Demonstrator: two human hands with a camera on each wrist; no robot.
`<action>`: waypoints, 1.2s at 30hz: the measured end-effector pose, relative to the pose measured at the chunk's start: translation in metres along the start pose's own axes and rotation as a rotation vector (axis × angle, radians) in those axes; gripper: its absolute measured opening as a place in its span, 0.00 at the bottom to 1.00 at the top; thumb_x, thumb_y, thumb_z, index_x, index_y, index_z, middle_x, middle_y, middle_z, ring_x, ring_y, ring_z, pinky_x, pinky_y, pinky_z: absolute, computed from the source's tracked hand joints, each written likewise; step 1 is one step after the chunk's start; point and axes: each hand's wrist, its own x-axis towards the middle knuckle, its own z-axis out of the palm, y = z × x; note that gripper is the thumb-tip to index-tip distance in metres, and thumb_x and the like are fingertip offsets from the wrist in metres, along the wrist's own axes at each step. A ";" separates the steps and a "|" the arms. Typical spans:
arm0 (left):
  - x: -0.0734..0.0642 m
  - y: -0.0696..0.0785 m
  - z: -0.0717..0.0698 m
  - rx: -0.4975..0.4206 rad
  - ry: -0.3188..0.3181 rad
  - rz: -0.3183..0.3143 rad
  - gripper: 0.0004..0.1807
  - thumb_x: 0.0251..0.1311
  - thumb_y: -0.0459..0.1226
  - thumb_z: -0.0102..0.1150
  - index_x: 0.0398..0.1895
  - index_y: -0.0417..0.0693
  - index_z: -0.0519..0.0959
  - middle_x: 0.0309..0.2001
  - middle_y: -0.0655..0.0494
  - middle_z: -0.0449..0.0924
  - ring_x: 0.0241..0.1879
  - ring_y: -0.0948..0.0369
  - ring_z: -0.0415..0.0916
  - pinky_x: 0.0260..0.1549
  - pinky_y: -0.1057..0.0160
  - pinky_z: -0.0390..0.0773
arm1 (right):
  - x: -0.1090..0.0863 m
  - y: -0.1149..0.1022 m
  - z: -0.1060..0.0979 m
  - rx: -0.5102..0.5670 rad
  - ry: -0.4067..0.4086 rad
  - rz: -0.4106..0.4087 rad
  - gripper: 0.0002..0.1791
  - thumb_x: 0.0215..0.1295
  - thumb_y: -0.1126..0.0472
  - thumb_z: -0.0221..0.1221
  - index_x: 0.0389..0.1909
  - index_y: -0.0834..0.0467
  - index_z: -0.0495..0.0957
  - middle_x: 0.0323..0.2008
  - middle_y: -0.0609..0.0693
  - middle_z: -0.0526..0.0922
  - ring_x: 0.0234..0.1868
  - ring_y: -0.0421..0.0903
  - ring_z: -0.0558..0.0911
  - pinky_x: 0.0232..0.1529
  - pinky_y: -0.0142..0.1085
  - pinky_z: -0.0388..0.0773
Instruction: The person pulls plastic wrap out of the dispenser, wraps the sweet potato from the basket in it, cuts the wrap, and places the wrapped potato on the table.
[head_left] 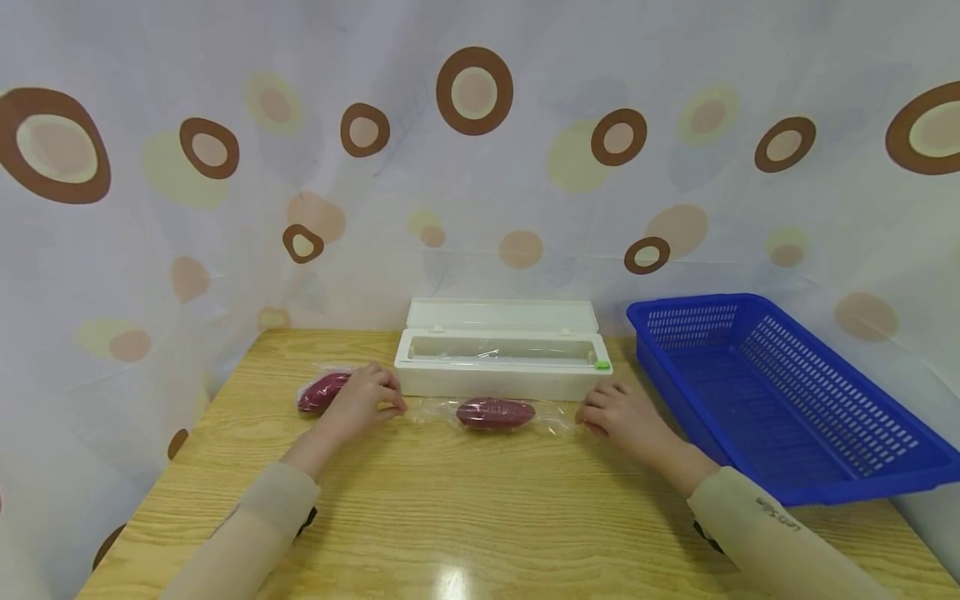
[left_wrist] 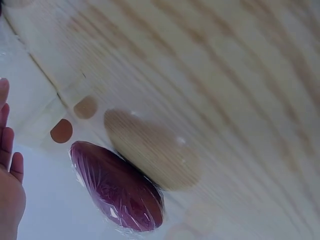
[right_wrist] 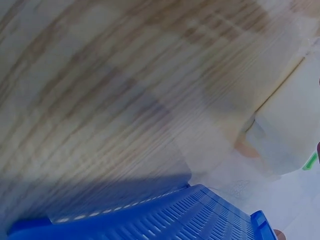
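A purple-red sweet potato point(head_left: 496, 414) lies in clear plastic wrap point(head_left: 552, 417) on the table, in front of a white wrap dispenser point(head_left: 502, 382). My left hand point(head_left: 362, 407) pinches the left end of the wrap, fingers curled. At its right end, my right hand point(head_left: 624, 421) pinches the film between thumb and fingers. A second wrapped sweet potato point(left_wrist: 120, 190) lies beside the left hand, partly hidden behind it in the head view. Only part of the left hand's fingers shows at the left wrist view's edge.
The dispenser's lid point(head_left: 502, 316) stands raised, and a green slider point(head_left: 602, 365) sits at its right front corner. To the right, a blue plastic basket point(head_left: 678, 404) stands close beside the right forearm. A patterned curtain point(head_left: 525, 192) hangs behind the wooden table point(head_left: 480, 517).
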 end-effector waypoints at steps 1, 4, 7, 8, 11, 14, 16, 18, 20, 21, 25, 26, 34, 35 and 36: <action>0.000 0.000 0.001 0.007 -0.004 0.007 0.04 0.44 0.35 0.73 0.22 0.53 0.85 0.33 0.59 0.78 0.41 0.57 0.70 0.44 0.53 0.70 | -0.001 0.000 0.000 -0.002 -0.009 0.000 0.15 0.37 0.71 0.70 0.25 0.52 0.79 0.26 0.45 0.78 0.32 0.45 0.75 0.37 0.42 0.71; 0.001 -0.001 0.002 0.022 -0.007 0.027 0.04 0.43 0.35 0.73 0.21 0.52 0.85 0.33 0.57 0.78 0.41 0.56 0.71 0.45 0.51 0.71 | -0.002 -0.001 0.001 -0.003 -0.037 0.006 0.14 0.38 0.72 0.70 0.25 0.52 0.80 0.26 0.44 0.78 0.32 0.45 0.75 0.37 0.41 0.72; 0.003 -0.001 0.004 0.033 -0.016 0.040 0.04 0.44 0.36 0.73 0.21 0.52 0.85 0.33 0.57 0.78 0.41 0.56 0.71 0.45 0.51 0.72 | -0.002 -0.002 0.001 0.002 -0.069 0.019 0.13 0.40 0.71 0.70 0.25 0.52 0.81 0.27 0.44 0.78 0.33 0.45 0.75 0.38 0.41 0.72; 0.003 0.000 0.004 0.036 -0.019 0.047 0.04 0.44 0.36 0.73 0.21 0.52 0.85 0.33 0.57 0.78 0.41 0.56 0.71 0.45 0.51 0.71 | -0.002 -0.003 0.001 0.004 -0.084 0.025 0.13 0.41 0.70 0.70 0.26 0.52 0.81 0.28 0.44 0.79 0.34 0.45 0.76 0.38 0.42 0.72; 0.003 0.000 0.004 0.044 -0.036 0.063 0.04 0.45 0.35 0.73 0.22 0.52 0.85 0.32 0.58 0.78 0.40 0.57 0.70 0.43 0.53 0.71 | -0.002 -0.004 0.001 0.027 -0.123 0.043 0.11 0.43 0.68 0.71 0.26 0.52 0.82 0.29 0.44 0.80 0.35 0.45 0.76 0.40 0.42 0.72; 0.003 0.000 0.005 0.055 -0.046 0.091 0.04 0.45 0.35 0.72 0.22 0.52 0.85 0.32 0.58 0.77 0.39 0.57 0.70 0.40 0.55 0.70 | -0.003 -0.005 0.003 0.063 -0.156 0.054 0.09 0.45 0.67 0.70 0.26 0.53 0.82 0.29 0.44 0.80 0.35 0.45 0.75 0.41 0.42 0.71; 0.003 0.000 0.007 0.058 -0.049 0.102 0.04 0.44 0.34 0.72 0.21 0.52 0.85 0.31 0.58 0.77 0.39 0.58 0.70 0.39 0.56 0.70 | -0.004 -0.005 0.005 0.086 -0.174 0.058 0.07 0.47 0.66 0.69 0.26 0.53 0.83 0.29 0.43 0.80 0.35 0.44 0.75 0.41 0.42 0.70; 0.003 0.001 0.008 0.065 -0.061 0.103 0.04 0.45 0.35 0.72 0.21 0.52 0.85 0.31 0.58 0.77 0.39 0.58 0.69 0.39 0.57 0.69 | -0.005 -0.005 0.007 0.092 -0.186 0.056 0.06 0.48 0.65 0.69 0.26 0.53 0.83 0.29 0.43 0.80 0.35 0.44 0.74 0.41 0.42 0.69; 0.003 0.001 0.009 0.062 -0.075 0.090 0.03 0.46 0.36 0.72 0.22 0.52 0.85 0.31 0.58 0.76 0.39 0.58 0.68 0.39 0.57 0.69 | -0.005 -0.005 0.009 0.092 -0.193 0.058 0.06 0.48 0.65 0.68 0.26 0.52 0.83 0.29 0.43 0.80 0.35 0.44 0.74 0.41 0.42 0.69; 0.003 0.001 0.009 0.062 -0.082 0.084 0.03 0.46 0.36 0.71 0.22 0.52 0.85 0.31 0.58 0.77 0.39 0.58 0.68 0.39 0.57 0.69 | -0.006 -0.005 0.009 0.094 -0.195 0.062 0.06 0.48 0.65 0.68 0.26 0.52 0.83 0.29 0.42 0.80 0.35 0.43 0.74 0.41 0.41 0.69; 0.002 0.002 0.008 0.061 -0.089 0.059 0.03 0.47 0.38 0.71 0.23 0.53 0.85 0.32 0.59 0.77 0.41 0.58 0.69 0.41 0.56 0.70 | -0.007 -0.007 0.009 0.116 -0.180 0.093 0.07 0.47 0.64 0.70 0.26 0.51 0.82 0.29 0.41 0.80 0.36 0.42 0.74 0.41 0.41 0.70; 0.002 0.002 0.007 0.058 -0.085 0.054 0.03 0.47 0.38 0.71 0.23 0.53 0.85 0.32 0.58 0.78 0.41 0.57 0.70 0.42 0.55 0.70 | -0.008 -0.008 0.009 0.124 -0.172 0.103 0.08 0.46 0.64 0.70 0.26 0.51 0.82 0.29 0.41 0.80 0.36 0.42 0.74 0.41 0.41 0.71; -0.003 0.000 0.001 0.029 -0.045 0.046 0.03 0.46 0.38 0.72 0.26 0.52 0.86 0.34 0.57 0.80 0.43 0.56 0.72 0.47 0.52 0.71 | -0.013 -0.011 0.002 0.151 -0.089 0.151 0.11 0.43 0.66 0.72 0.28 0.53 0.82 0.30 0.44 0.81 0.37 0.46 0.77 0.39 0.43 0.74; -0.004 0.001 0.000 0.029 -0.040 0.049 0.03 0.46 0.37 0.72 0.26 0.52 0.86 0.34 0.57 0.80 0.43 0.56 0.72 0.46 0.52 0.72 | -0.014 -0.011 0.000 0.147 -0.080 0.148 0.11 0.43 0.66 0.72 0.28 0.54 0.83 0.30 0.45 0.81 0.36 0.46 0.77 0.38 0.43 0.74; -0.004 0.001 -0.001 0.026 -0.032 0.053 0.04 0.46 0.37 0.72 0.26 0.52 0.86 0.34 0.57 0.80 0.42 0.56 0.72 0.46 0.52 0.72 | -0.015 -0.011 -0.001 0.141 -0.077 0.148 0.11 0.43 0.66 0.72 0.28 0.54 0.83 0.30 0.45 0.81 0.36 0.46 0.77 0.39 0.43 0.74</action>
